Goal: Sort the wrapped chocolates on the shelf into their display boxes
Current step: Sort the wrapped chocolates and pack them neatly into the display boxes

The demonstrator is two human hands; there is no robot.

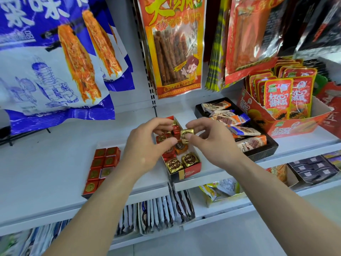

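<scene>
both forearms rise from the bottom edge and draw together over the white shelf, wrists bent slightly inward. under the wrists, on the lower shelf level, upright packets stand in a row.

the left hand is seen back-up, fingers curled forward and down, thumb tucked under toward the fingertips. a red chocolate sits tilted right at those fingertips; whether the fingers actually grip it cannot be told. the right hand mirrors that pose, thumb below and forefinger above, pinching a gold chocolate that is lifted above the box, just beside the red one.

directly beneath both hands lies the display box, narrow, with a red and black front panel. on the wrist side of the hands it holds two gold-wrapped pieces side by side, and an orange piece under the right thumb, with red ones around it.

outward of the left wrist, red chocolates lie in tidy pairs in a second box. outward of the right hand, a black tray holds wrapped bars heaped loosely.

beyond the right hand's fingertips stands a red carton of sachets, and past both hands snack bags hang against the back wall.
</scene>
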